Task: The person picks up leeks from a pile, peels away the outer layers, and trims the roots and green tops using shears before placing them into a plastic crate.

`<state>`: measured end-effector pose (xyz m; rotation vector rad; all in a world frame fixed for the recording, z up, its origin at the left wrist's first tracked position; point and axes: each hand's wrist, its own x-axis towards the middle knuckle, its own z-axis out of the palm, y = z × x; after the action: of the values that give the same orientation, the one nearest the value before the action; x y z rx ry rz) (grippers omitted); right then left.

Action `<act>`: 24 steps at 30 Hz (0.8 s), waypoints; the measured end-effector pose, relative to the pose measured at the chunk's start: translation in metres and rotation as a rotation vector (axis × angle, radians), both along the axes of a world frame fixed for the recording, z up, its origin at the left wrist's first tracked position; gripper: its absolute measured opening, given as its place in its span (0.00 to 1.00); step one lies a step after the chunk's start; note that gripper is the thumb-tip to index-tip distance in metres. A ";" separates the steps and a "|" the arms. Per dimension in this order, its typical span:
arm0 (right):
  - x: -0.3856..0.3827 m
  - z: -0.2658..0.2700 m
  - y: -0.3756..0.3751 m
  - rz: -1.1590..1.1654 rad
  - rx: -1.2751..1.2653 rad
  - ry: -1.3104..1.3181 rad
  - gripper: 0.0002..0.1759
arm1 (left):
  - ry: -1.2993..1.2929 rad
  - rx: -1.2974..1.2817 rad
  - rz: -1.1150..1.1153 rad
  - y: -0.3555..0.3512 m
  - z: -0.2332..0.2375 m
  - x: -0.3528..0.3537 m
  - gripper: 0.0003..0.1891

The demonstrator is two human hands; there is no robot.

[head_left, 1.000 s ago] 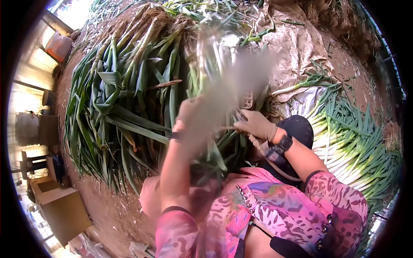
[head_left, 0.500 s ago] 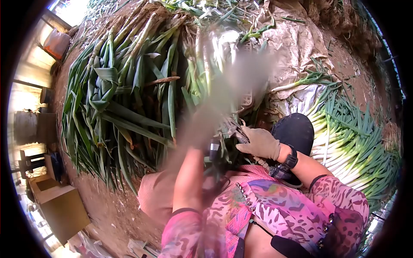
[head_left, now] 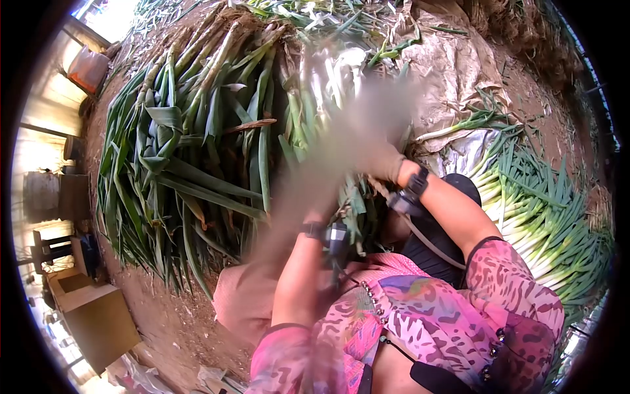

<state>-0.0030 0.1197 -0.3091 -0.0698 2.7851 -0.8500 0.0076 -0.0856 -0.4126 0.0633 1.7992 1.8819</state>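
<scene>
A blurred grey-brown smear crosses the middle of the view and covers much of both hands. My left hand (head_left: 323,213) reaches up from the lower middle, its fingers hidden behind this smear. My gloved right hand (head_left: 386,161) is farther forward; only the back of the glove and the wrist show, and its fingers are lost in the blur. Green onion leaves (head_left: 355,210) hang between my two wrists. Just ahead of the hands lie green onions with peeled white stems (head_left: 335,82). A big heap of untrimmed green onions (head_left: 197,151) spreads to the left.
On the right, a row of cleaned green onions (head_left: 531,217) lies with white ends toward me. A crumpled tan sheet (head_left: 453,59) covers soil at the back right. An open cardboard box (head_left: 98,322) stands at the lower left. My dark-clad knee (head_left: 430,253) is beside my right forearm.
My right hand has moved forward, away from my body, and its fingers have passed behind the smear. My left forearm has shifted slightly, and its wristband now shows.
</scene>
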 end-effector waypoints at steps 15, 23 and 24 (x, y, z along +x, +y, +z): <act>-0.085 -0.054 0.017 0.258 0.181 0.292 0.19 | -0.092 0.105 0.011 0.013 -0.035 0.016 0.15; -0.059 -0.019 0.005 0.321 0.310 0.080 0.25 | -0.139 -0.158 -0.327 0.008 0.065 -0.001 0.22; -0.044 -0.020 0.009 0.256 0.266 0.079 0.26 | 0.053 -0.252 -0.270 0.000 0.090 -0.009 0.23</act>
<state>-0.0467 0.1283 -0.3287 -0.4123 2.8513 -0.4204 -0.0015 -0.0854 -0.3230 0.2535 1.9408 1.4706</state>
